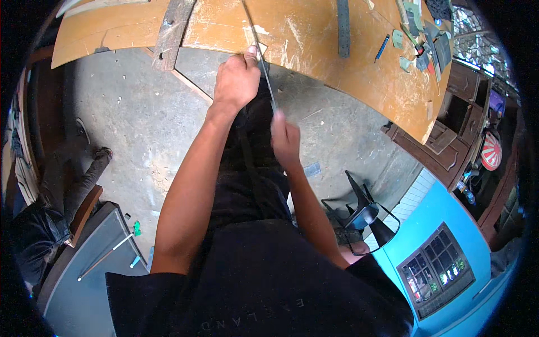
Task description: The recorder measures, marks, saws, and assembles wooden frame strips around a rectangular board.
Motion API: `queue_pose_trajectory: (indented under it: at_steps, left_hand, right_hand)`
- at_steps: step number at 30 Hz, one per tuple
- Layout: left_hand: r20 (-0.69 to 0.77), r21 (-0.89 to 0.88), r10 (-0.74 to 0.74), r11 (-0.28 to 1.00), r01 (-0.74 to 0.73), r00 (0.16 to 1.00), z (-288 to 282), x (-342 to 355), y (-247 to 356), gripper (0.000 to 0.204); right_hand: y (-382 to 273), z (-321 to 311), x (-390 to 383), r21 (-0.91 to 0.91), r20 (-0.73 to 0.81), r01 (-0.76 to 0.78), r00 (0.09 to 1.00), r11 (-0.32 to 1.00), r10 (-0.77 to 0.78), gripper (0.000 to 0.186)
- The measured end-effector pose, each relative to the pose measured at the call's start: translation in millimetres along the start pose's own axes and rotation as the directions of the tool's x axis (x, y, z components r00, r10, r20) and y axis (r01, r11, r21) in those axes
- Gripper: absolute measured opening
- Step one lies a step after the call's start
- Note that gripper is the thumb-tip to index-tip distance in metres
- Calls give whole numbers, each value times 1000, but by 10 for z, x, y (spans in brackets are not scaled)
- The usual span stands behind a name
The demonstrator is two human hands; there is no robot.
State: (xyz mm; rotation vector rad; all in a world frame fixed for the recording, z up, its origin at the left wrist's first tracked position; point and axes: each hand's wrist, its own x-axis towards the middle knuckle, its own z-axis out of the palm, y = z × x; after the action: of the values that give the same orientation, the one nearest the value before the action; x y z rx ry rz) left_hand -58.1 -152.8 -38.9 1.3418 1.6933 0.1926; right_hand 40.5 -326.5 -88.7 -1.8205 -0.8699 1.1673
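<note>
My right hand (285, 139), slightly blurred, is closed round the near end of a long thin metal blade (265, 73), seen nearly edge-on. The blade slants up and away over the front edge of the wooden table (314, 39); whether it is a saw or a file I cannot tell. Beside the blade, my left hand (238, 81) is closed at the table edge with its thumb on top. A small pale piece of wood (262, 49) shows by that thumb, partly hidden, and seems to be gripped against the edge.
A worn plank (173, 36) overhangs the table edge at left. A steel ruler (343, 28), a blue pen (382, 48) and sandpaper scraps (397, 38) lie rightward. Below right stands a black chair (368, 216). Another person's legs (84, 182) are at far left.
</note>
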Motion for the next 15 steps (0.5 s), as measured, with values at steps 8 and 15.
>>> queue_pose_trajectory:
  at_steps: [8,15]
  left_hand:
    - [4,26,38,999,-38,999,-32,-10,41,58]
    - [-32,32,40,999,-39,999,45,1,-103,59]
  right_hand:
    - [145,-134,-196,34,24,-72,997,997,72,57]
    - [-431,226,598,45,-23,30,999,999,-29,60]
